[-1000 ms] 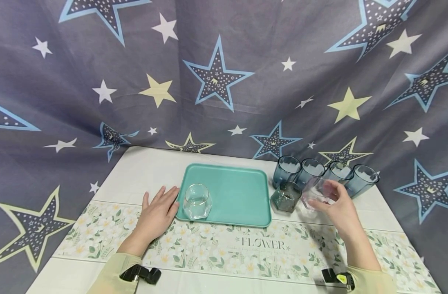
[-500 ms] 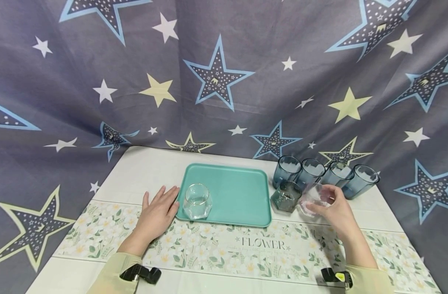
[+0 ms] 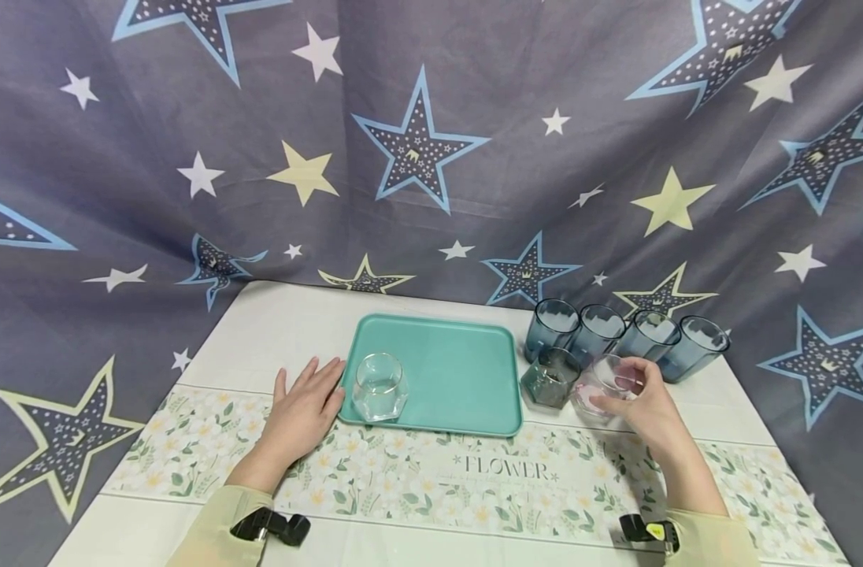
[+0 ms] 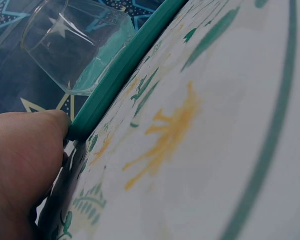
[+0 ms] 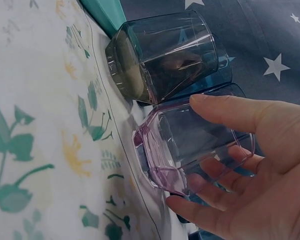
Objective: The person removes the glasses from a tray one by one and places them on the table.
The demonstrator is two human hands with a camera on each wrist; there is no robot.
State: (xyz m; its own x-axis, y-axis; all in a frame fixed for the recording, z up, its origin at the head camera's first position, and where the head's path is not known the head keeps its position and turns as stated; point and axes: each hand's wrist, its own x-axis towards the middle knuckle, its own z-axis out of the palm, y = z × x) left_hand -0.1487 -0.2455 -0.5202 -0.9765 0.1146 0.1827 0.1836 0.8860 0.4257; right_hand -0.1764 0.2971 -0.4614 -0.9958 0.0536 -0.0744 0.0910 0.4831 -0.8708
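Note:
My right hand (image 3: 651,405) holds a clear pink-tinted glass (image 5: 162,145) by its side, thumb on one face and fingers round the other. That glass stands upright on the table, close beside a smoky grey glass (image 3: 552,379). My left hand (image 3: 304,409) rests flat on the tablecloth, its fingers spread at the left edge of a teal tray (image 3: 453,378). A clear colourless glass (image 3: 379,390) stands on the tray's left end. In the left wrist view, the thumb (image 4: 39,125) touches the tray's corner.
Several tall blue glasses (image 3: 555,327) stand in a row behind the grey and pink ones. A white tablecloth with a floral band (image 3: 403,480) covers the table. A dark star-patterned curtain (image 3: 417,236) hangs along the back.
My right hand has lowered the pink glass slightly toward me, and it has gone from tilted to upright beside the grey glass. The left hand has stayed still.

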